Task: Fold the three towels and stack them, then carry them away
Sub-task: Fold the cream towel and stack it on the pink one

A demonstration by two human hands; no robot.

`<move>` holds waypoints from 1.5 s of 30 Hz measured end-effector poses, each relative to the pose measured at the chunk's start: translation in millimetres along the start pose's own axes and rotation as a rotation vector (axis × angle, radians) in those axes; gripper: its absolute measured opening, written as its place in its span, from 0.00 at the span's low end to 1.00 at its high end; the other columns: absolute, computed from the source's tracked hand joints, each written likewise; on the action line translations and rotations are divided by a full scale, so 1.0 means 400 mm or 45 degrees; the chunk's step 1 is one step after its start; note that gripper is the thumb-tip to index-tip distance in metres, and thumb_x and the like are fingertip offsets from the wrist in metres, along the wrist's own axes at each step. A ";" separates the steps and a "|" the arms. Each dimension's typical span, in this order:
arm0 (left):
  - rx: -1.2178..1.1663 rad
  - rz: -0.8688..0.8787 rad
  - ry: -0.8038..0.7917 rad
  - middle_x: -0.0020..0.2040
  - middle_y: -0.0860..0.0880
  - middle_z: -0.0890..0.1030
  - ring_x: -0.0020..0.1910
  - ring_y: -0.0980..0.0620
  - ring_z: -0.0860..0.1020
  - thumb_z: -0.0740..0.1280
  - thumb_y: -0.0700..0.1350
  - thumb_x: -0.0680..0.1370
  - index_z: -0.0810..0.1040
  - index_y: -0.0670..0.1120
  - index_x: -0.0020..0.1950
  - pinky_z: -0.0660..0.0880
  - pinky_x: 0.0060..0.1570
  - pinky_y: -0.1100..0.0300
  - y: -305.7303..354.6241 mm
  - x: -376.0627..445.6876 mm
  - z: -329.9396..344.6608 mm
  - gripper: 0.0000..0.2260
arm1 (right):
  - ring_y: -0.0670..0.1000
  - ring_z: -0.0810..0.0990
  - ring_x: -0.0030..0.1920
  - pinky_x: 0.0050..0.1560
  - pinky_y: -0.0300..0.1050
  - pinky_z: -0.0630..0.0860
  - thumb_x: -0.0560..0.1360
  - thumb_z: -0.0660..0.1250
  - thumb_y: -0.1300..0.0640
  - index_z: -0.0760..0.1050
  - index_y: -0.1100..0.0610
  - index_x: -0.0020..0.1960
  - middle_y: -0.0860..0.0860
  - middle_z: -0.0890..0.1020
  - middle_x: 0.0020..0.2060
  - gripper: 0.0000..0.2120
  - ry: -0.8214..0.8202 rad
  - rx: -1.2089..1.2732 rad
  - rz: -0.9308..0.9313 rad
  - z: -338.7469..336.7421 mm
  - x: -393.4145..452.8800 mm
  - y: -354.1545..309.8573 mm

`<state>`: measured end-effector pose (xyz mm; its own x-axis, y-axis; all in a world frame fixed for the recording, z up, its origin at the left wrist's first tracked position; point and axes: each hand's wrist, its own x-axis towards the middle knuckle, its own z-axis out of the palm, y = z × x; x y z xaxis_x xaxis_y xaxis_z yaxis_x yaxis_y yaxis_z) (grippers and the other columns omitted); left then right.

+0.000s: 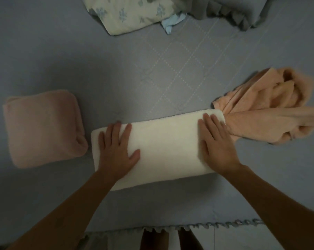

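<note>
Two flat palms on the white towel (163,148)
Left hand (116,150) and right hand (217,145) press it, fingers straight; pink towel (44,129) folded at nine o'clock.

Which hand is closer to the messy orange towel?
The right hand. It lies flat on the white towel at the end beside the orange towel, fingertips close to it. The left hand presses the white towel's far end, nearer the folded pink towel.

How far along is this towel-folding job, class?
Done: the pink towel lies folded at left. In hand: both the left hand and right hand press flat on the half-folded white towel. Left: the crumpled peach towel, stacking, carrying away.
</note>
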<state>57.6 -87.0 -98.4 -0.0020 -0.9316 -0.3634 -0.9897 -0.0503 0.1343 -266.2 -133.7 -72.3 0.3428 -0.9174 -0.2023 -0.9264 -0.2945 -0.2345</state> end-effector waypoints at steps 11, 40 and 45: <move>-0.543 -0.305 -0.690 0.63 0.43 0.78 0.61 0.43 0.76 0.76 0.56 0.70 0.77 0.42 0.63 0.70 0.56 0.56 -0.074 0.171 -0.151 0.28 | 0.58 0.79 0.56 0.58 0.56 0.77 0.76 0.69 0.52 0.72 0.58 0.65 0.56 0.80 0.57 0.20 -0.049 1.839 1.801 -0.006 -0.117 -0.063; -1.942 -1.324 -0.448 0.55 0.43 0.82 0.34 0.45 0.83 0.73 0.44 0.74 0.71 0.51 0.61 0.81 0.36 0.53 0.287 -0.639 -0.097 0.19 | 0.51 0.84 0.41 0.39 0.49 0.82 0.73 0.72 0.50 0.70 0.56 0.60 0.54 0.82 0.50 0.20 -0.998 1.496 0.996 -0.139 -0.457 -0.141; -1.984 -1.071 -0.259 0.36 0.48 0.86 0.29 0.50 0.82 0.68 0.45 0.78 0.75 0.48 0.63 0.81 0.31 0.59 0.212 -0.467 -0.208 0.13 | 0.48 0.70 0.22 0.26 0.40 0.72 0.75 0.69 0.51 0.71 0.53 0.60 0.55 0.78 0.34 0.16 -0.854 1.625 0.963 -0.237 -0.267 -0.172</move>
<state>-13.8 52.8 57.5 0.2478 -0.4292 -0.8686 0.3043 -0.8167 0.4903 -253.7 -40.7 55.5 0.2138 -0.3662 -0.9056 -0.2988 0.8581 -0.4175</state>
